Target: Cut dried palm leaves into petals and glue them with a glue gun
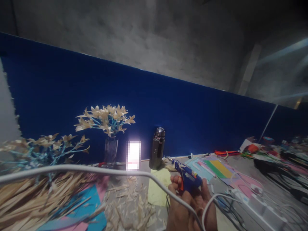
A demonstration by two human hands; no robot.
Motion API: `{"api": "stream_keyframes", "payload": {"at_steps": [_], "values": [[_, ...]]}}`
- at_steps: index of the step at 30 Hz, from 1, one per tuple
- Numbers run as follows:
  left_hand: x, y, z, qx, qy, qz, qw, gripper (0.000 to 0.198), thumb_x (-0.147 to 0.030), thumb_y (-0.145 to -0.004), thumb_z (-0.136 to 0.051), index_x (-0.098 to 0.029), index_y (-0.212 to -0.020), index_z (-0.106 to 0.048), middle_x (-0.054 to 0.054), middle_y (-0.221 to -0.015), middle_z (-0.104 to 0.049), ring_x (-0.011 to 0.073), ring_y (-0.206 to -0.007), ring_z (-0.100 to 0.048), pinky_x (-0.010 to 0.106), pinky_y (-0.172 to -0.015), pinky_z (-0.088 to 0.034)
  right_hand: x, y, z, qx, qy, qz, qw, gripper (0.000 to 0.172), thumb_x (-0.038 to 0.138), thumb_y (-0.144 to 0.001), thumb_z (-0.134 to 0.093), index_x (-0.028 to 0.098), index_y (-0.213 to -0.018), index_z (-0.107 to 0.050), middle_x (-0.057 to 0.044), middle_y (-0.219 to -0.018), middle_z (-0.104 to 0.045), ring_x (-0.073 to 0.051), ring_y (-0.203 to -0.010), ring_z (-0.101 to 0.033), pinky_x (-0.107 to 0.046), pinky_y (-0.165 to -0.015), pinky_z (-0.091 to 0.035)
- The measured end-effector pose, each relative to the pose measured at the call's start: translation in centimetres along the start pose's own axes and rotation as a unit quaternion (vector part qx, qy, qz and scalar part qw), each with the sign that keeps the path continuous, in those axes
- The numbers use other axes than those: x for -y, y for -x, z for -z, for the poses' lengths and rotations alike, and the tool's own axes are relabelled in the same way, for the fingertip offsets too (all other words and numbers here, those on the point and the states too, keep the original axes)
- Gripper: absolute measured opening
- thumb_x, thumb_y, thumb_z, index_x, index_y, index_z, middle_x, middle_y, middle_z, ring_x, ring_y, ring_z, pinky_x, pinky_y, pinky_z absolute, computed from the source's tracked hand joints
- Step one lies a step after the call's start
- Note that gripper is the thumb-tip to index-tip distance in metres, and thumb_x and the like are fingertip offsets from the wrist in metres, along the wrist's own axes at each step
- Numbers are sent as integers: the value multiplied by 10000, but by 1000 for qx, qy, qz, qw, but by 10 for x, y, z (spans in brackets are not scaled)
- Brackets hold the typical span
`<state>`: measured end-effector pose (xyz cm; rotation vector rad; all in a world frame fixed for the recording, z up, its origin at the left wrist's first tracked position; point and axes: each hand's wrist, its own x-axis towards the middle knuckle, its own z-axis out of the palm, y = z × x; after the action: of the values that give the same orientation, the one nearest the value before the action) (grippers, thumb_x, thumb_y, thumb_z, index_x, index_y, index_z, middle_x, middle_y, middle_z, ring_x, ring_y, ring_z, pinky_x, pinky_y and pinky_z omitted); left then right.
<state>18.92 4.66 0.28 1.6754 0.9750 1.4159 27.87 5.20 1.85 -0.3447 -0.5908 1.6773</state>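
Note:
A blue hot glue gun (189,178) with an orange trigger is in my hands at the lower right of centre, its nozzle tilted up and to the left. My left hand (179,202) has its fingers curled round the gun by the trigger. Close against it, my right hand (208,203) grips the rear of the gun, its fingers partly hidden. A white cable (115,171) crosses in front of the view and passes over my hands. Just beyond the nozzle stands a dark metal flask (157,149), with a yellow paper sheet (158,187) in front of it.
Pale flowers (106,117) stand in a glass vase (111,149); more flowers (48,147) lie left. Dry husks (21,199) and scraps (130,202) cover the table. A bright screen (133,155) leans at a blue partition (134,102). Right are coloured sheets (218,168) and a power strip (260,205).

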Motion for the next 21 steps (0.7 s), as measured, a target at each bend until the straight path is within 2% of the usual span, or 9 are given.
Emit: {"api": "stream_keyframes", "payload": {"at_steps": [5,11,16,21], "values": [[-5,0,3,-2,15,10,1000,85,-263,-920,-573,-272,-894,-653,80,-1099,-601,229,-1028,-682,304,-847,-574,-6,-1,-3,-16,-20,40,999,619,704,-817,-689,125,-1004,-804,-163,-1118,-753,-318,-1084,-678,-490,-975,-531],[-11,0,5,5,27,35,999,120,-273,-898,-585,-259,-994,-656,78,-1136,-593,231,-1075,-670,293,-883,-556,-5,0,2,-43,-15,15,999,624,698,-801,-710,139,-1067,-786,-150,-969,-769,-333,-1026,-695,-488,-923,-550],[-12,1,4,11,53,47,997,196,-265,-884,-570,-257,-1056,-663,83,-1122,-598,228,-1061,-672,278,-890,-546,-5,-2,9,-52,-27,35,998,592,668,-799,-735,136,-1055,-783,-168,-1101,-758,-337,-1061,-690,-467,-914,-554],[-10,1,3,-3,64,35,997,193,-288,-858,-610,-255,-1032,-686,101,-1133,-603,258,-1122,-651,310,-966,-524,-4,-5,13,-34,-16,33,999,591,665,-806,-730,144,-1080,-776,-169,-1124,-749,-334,-1102,-674,-479,-953,-541]]}}
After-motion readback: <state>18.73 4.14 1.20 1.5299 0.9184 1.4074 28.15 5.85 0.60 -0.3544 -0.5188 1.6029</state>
